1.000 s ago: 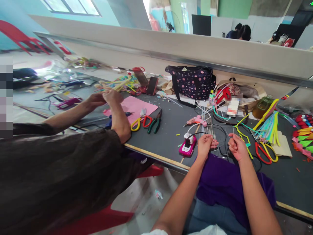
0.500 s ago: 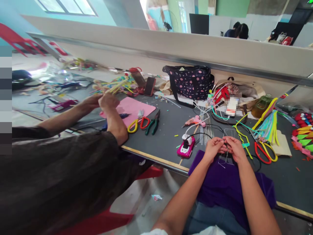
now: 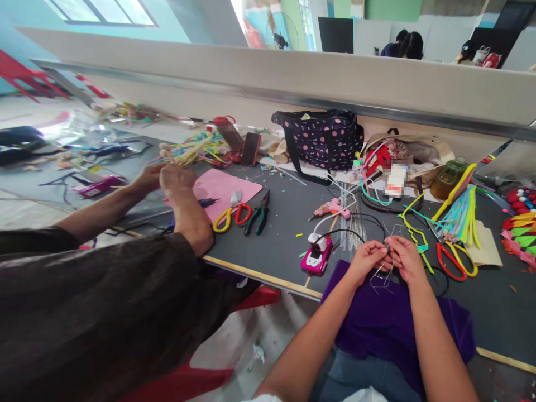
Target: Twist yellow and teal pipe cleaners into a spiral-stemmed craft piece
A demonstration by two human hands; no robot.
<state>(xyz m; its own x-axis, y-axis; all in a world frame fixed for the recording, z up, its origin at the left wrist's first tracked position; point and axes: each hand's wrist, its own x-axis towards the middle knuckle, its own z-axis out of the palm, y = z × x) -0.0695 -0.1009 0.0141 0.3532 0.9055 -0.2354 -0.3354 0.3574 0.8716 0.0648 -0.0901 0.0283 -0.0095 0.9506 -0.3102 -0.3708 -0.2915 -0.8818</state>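
Both of my hands meet over a dark purple cloth (image 3: pixel 377 324) at the table's front edge. My left hand (image 3: pixel 371 259) pinches a thin bent wire frame (image 3: pixel 380 287) near its middle. My right hand (image 3: pixel 404 259) is closed on the same wire from the other side, fingertips almost touching those of the left. Wire ends stick out below and above the fingers; the exact spot where they grip is hidden. Right of my hands lie scissors (image 3: pixel 452 261) with red and yellow handles. A bundle of straight wires (image 3: pixel 355 223) lies just beyond the left hand.
A pink power socket (image 3: pixel 317 258) with a white plug and a pink glue gun (image 3: pixel 333 209) lie left of my hands. A co-worker's arms (image 3: pixel 184 206) reach over a pink sheet (image 3: pixel 247 184) beside green pliers (image 3: pixel 258 215). A dotted bag (image 3: pixel 320 142) stands behind.
The wire frame has turned and tilted between my fingers, its upper loop leaning differently. My hands stay closed on it. The whole view has shifted slightly.
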